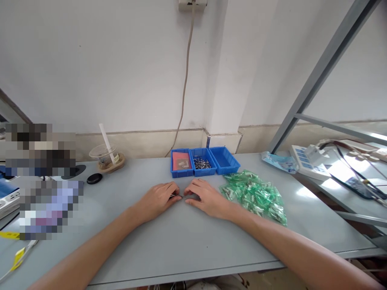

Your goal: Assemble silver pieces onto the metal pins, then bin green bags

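Low at the middle of the head view, over the grey table (181,249), the two hands come close together, fingertips facing. The left hand (157,200) is pinched closed, thumb against fingers, on a thin metal piece (175,195), which juts from the pinch toward the other hand. The right hand (208,200) curls inward just beside it, a narrow gap showing behind the thumb and forefinger tips; whether those tips also have hold of the piece, I cannot tell.

Just beyond the grip stand three blue bins side by side. The left bin (173,172) has a pink packet (180,158) inside, the middle bin (204,172) carries a loose heap of small metal parts (202,163), and the right bin (224,159) shows its blue floor. To the right of the grip, beside the right forearm, green plastic bags (255,193) lie in a crumpled pile; farther right are a light-blue packet (280,162) and a white panel (308,163) with blue marks.

Left of the grip and farther back sit a black oval object (94,178) and a round tan holder (119,164) with a white stick (106,140) rising at a tilt. Beyond the bins, a beige cable (186,72) runs down the wall (136,68).
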### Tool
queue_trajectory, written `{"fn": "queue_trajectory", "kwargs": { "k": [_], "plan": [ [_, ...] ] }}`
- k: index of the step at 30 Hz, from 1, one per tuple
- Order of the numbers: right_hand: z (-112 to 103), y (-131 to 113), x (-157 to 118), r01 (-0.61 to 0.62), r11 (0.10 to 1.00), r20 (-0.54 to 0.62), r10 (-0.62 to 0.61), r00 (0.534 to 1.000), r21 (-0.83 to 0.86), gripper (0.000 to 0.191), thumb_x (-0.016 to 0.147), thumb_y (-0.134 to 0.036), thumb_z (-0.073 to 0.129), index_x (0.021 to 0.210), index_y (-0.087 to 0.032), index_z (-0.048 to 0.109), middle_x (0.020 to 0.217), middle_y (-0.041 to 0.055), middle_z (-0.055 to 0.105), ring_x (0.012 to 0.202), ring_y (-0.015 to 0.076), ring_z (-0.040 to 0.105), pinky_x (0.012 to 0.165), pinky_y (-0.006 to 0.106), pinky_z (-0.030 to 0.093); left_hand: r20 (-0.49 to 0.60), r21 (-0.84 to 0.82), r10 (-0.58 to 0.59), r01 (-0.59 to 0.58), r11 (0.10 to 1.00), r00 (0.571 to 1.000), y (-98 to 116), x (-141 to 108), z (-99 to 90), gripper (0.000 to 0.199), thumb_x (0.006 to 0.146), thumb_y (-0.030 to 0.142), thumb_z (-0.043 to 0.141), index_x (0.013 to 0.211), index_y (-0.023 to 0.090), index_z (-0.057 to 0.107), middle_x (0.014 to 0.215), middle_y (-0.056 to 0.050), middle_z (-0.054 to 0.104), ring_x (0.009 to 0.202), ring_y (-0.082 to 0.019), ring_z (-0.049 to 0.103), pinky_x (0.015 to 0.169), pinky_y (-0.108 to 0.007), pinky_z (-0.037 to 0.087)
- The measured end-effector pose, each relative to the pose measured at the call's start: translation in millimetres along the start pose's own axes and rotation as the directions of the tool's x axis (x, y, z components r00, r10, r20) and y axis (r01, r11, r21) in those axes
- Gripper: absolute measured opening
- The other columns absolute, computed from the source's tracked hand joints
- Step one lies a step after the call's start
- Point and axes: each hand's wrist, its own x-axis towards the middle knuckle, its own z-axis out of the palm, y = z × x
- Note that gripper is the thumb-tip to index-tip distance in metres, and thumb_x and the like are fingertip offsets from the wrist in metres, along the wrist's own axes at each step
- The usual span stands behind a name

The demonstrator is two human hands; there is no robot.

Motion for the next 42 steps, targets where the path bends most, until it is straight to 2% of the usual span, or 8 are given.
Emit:
{"fn": "queue_trajectory", "kwargs": {
  "k": [11,17,22,27,31,37,39,42],
  "plan": [
    [1,-4,2,0.008,1.0,-0.071,-0.009,0.997,-0.017,0.017,0.107,-0.024,0.048,0.094,-0.023,0.059,0.095,0.0041,0.062,0.091,0.022,0.057,0.084,0.036,0.045,0.02,0.034,0.045,-0.046,0.998,0.999,2,1,0.0,0.02,0.112,0.037,0.044,0.106,0.022,0.056,0.101,-0.003,0.067,0.084,-0.019,0.065,0.075,-0.032,0.047],
    [-3,-1,2,-0.196,0.96,-0.146,0.227,0.963,0.198,0.027,0.106,-0.029,0.045,0.082,-0.022,0.055,0.083,0.0001,0.061,0.078,0.0179,0.054,0.071,0.031,0.04,0.03,0.1,0.011,-0.014,0.995,0.999,-1,0,-3.0,0.019,0.112,0.036,0.044,0.106,0.023,0.056,0.101,-0.003,0.063,0.086,-0.02,0.063,0.076,-0.032,0.046],
    [-9,7,4,-0.316,0.829,-0.15,0.425,0.893,0.462,0.035,0.104,-0.042,0.048,0.082,-0.02,0.064,0.074,-0.0011,0.056,0.066,0.015,0.048,0.061,0.028,0.036,0.024,0.079,-0.028,0.026,0.997,0.999,-4,-1,-5.6,0.022,0.112,0.039,0.043,0.106,0.023,0.056,0.103,-0.003,0.062,0.091,-0.021,0.061,0.08,-0.033,0.047],
    [-13,7,5,-0.221,0.72,-0.237,0.476,0.847,0.658,0.023,0.094,-0.043,0.063,0.086,-0.021,0.063,0.076,-0.0024,0.054,0.063,0.0136,0.045,0.058,0.027,0.036,0.043,0.063,-0.026,0.023,0.998,0.999,-2,-3,-8.7,0.03,0.107,0.052,0.05,0.113,0.023,0.056,0.113,-0.005,0.062,0.099,-0.024,0.061,0.084,-0.036,0.048],
    [-13,5,1,-0.146,0.815,-0.351,0.394,0.85,0.561,0.02,0.091,-0.037,0.07,0.083,-0.022,0.061,0.081,-0.0016,0.057,0.074,0.0157,0.05,0.068,0.028,0.041,0.037,0.095,-0.038,0.034,0.995,0.999,-3,-3,-7.8,0.03,0.108,0.052,0.049,0.113,0.023,0.055,0.112,-0.005,0.062,0.098,-0.024,0.061,0.083,-0.036,0.048],
    [-13,1,-2,-0.13,0.885,-0.353,0.308,0.884,0.448,0.018,0.093,-0.033,0.068,0.083,-0.022,0.059,0.08,-0.0018,0.055,0.072,0.0147,0.048,0.065,0.027,0.039,0.059,0.1,-0.042,0.035,0.994,0.997,-6,-4,-7.2,0.025,0.11,0.046,0.046,0.111,0.023,0.054,0.107,-0.003,0.063,0.093,-0.022,0.063,0.078,-0.033,0.047],
    [-13,0,-1,-0.142,0.848,-0.311,0.336,0.889,0.511,0.02,0.096,-0.037,0.064,0.085,-0.022,0.059,0.079,-0.0023,0.054,0.07,0.0141,0.048,0.063,0.027,0.039,0.063,0.086,-0.041,0.036,0.996,0.997,-6,-4,-7.8,0.023,0.111,0.044,0.045,0.111,0.023,0.054,0.106,-0.003,0.063,0.092,-0.021,0.064,0.076,-0.032,0.046],
    [-14,0,3,-0.205,0.707,-0.223,0.462,0.858,0.677,0.029,0.099,-0.047,0.057,0.084,-0.022,0.057,0.071,-0.0043,0.049,0.06,0.0115,0.043,0.055,0.025,0.035,0.066,0.066,-0.038,0.034,0.997,0.997,-6,-5,-7.8,0.02,0.112,0.041,0.045,0.11,0.023,0.053,0.106,-0.002,0.063,0.09,-0.02,0.065,0.075,-0.03,0.046]
  ]
}}
